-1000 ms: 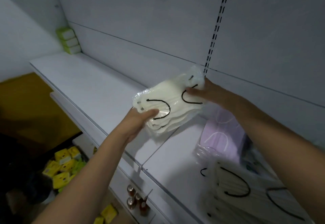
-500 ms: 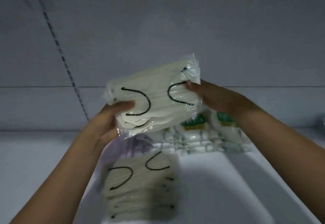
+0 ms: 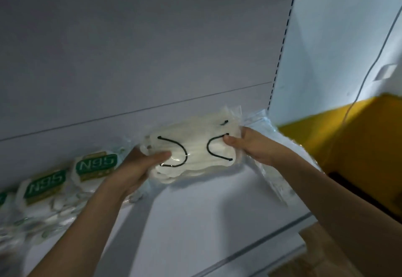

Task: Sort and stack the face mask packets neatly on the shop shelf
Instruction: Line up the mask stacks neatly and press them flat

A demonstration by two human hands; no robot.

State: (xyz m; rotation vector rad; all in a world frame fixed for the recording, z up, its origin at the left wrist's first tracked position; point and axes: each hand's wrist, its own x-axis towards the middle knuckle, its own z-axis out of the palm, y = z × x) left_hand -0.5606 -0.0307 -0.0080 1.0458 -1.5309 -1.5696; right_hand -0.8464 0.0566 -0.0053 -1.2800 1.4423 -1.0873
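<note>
Nearest: bare stretch of white shelf (image 3: pixel 195 222) in front, both forearms reaching in over it.

Left hand (image 3: pixel 139 168) grips the left end of the mask packet (image 3: pixel 191 152), thumb on top, fingers curled underneath. Right hand (image 3: pixel 252 146) pinches the right end, thumb on top beside the black ear loop. The packet is in the air just above the shelf, roughly level, near the back panel (image 3: pixel 152 48).

Handling, my read: light, soft, floppy stack in a clear slippery sleeve. It sags if held at one end, and the masks can slide around inside. Best held at both short ends as now, or flat from underneath. Don't pinch only the loose film edge.

Left of it: N95 packets (image 3: pixel 93 165) in a row, leaning against the back. Right: another clear packet (image 3: pixel 267 144) lying partly under the right wrist, contents too blurred to tell.
</note>
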